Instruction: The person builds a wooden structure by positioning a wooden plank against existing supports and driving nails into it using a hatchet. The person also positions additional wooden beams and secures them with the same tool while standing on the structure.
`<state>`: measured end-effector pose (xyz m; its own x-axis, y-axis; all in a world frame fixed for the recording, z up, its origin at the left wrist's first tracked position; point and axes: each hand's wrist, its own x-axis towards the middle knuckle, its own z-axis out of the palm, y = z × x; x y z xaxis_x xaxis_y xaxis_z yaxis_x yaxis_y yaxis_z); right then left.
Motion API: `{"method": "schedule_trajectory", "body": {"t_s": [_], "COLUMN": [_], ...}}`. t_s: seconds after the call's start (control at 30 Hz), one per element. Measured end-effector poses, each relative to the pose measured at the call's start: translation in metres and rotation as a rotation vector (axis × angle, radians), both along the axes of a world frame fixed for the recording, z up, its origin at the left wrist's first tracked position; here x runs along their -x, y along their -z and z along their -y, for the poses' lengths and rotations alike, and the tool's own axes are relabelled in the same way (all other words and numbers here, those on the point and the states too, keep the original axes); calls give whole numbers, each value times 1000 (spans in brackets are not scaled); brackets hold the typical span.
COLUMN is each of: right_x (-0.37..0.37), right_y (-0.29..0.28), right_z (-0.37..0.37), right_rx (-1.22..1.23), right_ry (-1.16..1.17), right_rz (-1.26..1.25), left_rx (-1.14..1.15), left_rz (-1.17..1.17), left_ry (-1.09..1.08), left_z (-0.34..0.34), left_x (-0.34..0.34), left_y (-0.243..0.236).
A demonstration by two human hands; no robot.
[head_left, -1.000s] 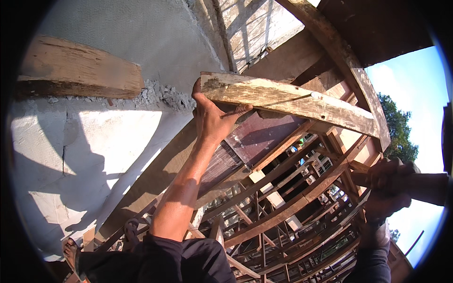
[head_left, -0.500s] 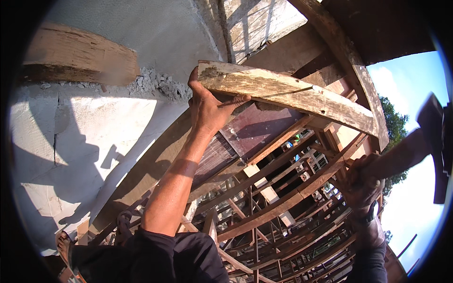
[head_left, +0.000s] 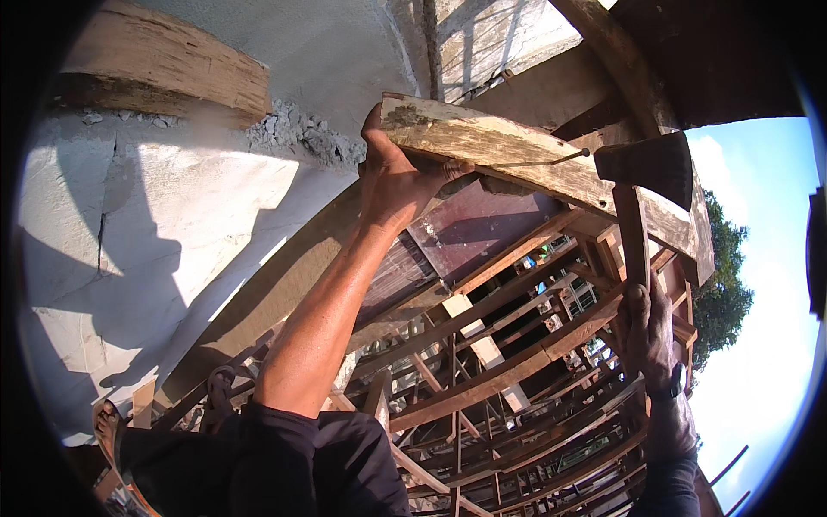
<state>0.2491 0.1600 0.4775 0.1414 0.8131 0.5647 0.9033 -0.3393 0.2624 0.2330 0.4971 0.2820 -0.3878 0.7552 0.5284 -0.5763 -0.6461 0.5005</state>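
Note:
My left hand is closed around the upper left end of a weathered wooden plank, its thumb along the lower edge. From the plank's face a long nail sticks out, its head free. My right hand, with a dark watch on the wrist, grips the wooden handle of a hatchet. The hatchet head is level with the nail, its blunt end just right of the nail head. Whether the two touch I cannot tell. The plank's right end meets a curved timber.
To the left is a pale concrete wall with a thick timber jutting out and crumbled mortar beside it. Below, a lattice of wooden beams drops away with gaps between. My sandalled foot is at the lower left; a tree stands beyond.
The hatchet has swung from the far right in toward the nail head, my right hand turning with it. My left hand keeps its hold on the plank; the view has shifted slightly.

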Motion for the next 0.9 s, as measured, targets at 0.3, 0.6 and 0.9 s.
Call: {"method": "schedule_trajectory", "body": {"t_s": [0.3, 0.6, 0.9], "right_x": [76, 45, 18], "right_y": [-66, -39, -25], "right_z": [45, 23, 13], "right_rx": [-2, -150, -42], "right_ry": [-895, -110, -380], "right_rz": [-169, 200, 216], "left_rx": [-7, -12, 62], "left_rz": [6, 23, -130], "left_ry": [35, -74, 21], "left_z": [-8, -4, -2], "left_x": [1, -4, -6], "left_y": [7, 2, -3]}}
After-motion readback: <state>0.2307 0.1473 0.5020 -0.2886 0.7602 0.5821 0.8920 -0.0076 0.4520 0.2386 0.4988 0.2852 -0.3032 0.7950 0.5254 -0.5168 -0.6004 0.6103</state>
